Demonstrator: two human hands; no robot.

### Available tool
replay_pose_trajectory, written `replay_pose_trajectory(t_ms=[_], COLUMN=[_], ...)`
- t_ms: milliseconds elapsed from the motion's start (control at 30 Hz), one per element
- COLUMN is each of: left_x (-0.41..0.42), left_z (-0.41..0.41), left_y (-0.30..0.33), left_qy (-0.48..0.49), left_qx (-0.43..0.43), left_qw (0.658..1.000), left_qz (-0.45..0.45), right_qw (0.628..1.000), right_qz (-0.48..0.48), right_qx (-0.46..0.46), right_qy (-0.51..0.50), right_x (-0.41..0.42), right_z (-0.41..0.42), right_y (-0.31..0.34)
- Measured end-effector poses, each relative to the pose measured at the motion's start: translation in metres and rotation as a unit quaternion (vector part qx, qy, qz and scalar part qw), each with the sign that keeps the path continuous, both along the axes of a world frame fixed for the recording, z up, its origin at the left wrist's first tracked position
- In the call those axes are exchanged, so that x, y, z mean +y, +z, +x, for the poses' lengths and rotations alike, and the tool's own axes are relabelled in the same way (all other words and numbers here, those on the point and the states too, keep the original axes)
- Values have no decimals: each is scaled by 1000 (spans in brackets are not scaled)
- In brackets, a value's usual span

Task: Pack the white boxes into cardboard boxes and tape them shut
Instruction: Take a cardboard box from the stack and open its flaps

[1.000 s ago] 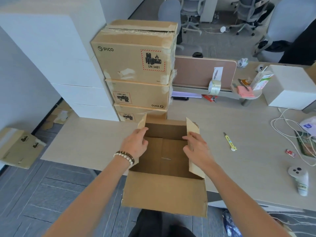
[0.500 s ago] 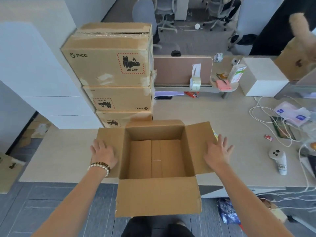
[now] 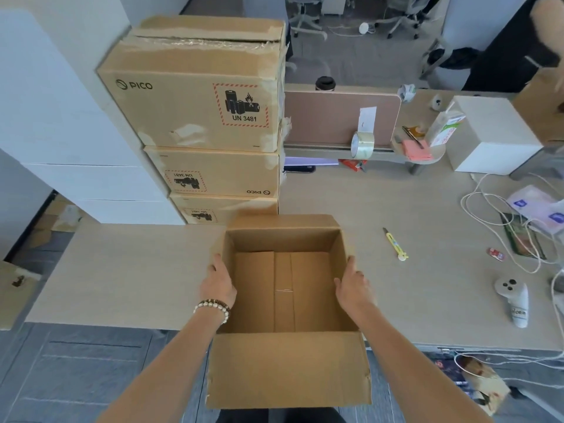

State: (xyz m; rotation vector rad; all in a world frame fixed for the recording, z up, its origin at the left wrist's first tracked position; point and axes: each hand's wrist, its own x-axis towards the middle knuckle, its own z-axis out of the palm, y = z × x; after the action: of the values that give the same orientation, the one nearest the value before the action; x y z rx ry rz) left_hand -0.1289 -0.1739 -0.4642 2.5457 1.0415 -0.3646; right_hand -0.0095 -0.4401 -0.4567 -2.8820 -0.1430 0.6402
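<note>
Both hands flank the open cardboard box (image 3: 283,288) at the desk's (image 3: 122,270) near edge: left hand (image 3: 218,283) and right hand (image 3: 352,286) press flat against its folded-down side flaps, gripping nothing.

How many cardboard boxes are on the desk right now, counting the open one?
4. Open box at the near desk edge, between both hands. Three taped boxes stacked behind it: top, middle, bottom. More cardboard at the frame's far right and left edges may be other boxes.

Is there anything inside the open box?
No, the open box shows only its bare cardboard bottom, with nothing packed in it.
</note>
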Motion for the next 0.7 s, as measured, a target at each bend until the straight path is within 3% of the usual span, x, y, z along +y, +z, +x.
replay_pose_trajectory(t_ms=[700], left_x=[9], left_z=[2], left_y=[-7], left_qy=[35], left_qx=[-33], left_qw=[997], left_qz=[-53], right_qw=[998], right_qz=[62], right_qx=[4], right_qy=[-5], right_x=[-4], right_z=[7], right_y=[-15])
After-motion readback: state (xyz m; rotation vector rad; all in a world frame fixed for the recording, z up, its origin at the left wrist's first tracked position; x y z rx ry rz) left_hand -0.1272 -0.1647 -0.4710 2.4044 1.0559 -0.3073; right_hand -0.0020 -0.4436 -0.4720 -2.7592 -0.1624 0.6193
